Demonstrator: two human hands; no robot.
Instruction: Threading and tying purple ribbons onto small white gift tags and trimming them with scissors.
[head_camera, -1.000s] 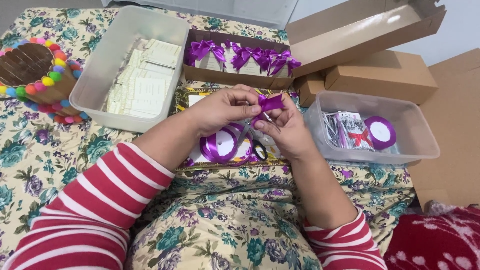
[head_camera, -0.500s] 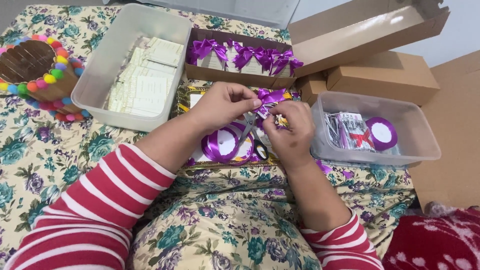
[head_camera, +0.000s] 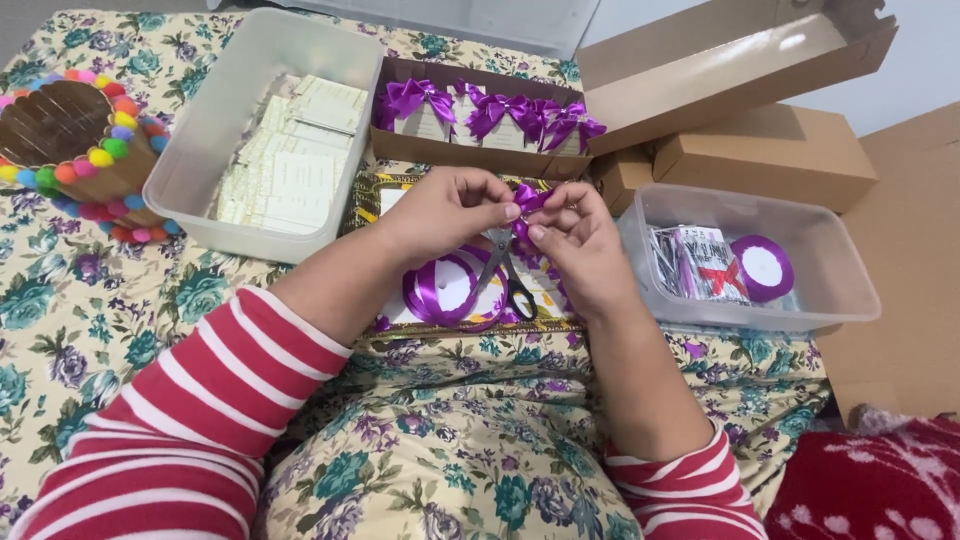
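Observation:
My left hand (head_camera: 447, 212) and my right hand (head_camera: 577, 243) meet above the middle of the flowered cloth, both pinching a short piece of purple ribbon (head_camera: 527, 203) between fingertips. Directly under them lie a pair of scissors (head_camera: 505, 272) and a purple ribbon spool (head_camera: 440, 290) with a loose loop, on a gold-patterned flat box (head_camera: 545, 318). Behind the hands, a brown cardboard tray (head_camera: 470, 152) holds a row of small boxes topped with purple bows (head_camera: 490, 108).
A clear bin of cream cards (head_camera: 285, 150) stands at back left, beside a wooden basket with coloured pompoms (head_camera: 75, 150). On the right, a clear bin (head_camera: 835, 290) holds another ribbon spool (head_camera: 762, 267) and packets. Brown cardboard boxes (head_camera: 770, 160) sit behind it.
Both hands have kept working the ribbon piece between the fingertips, shifting only slightly; the ribbon looks more gathered now. Nothing else has moved.

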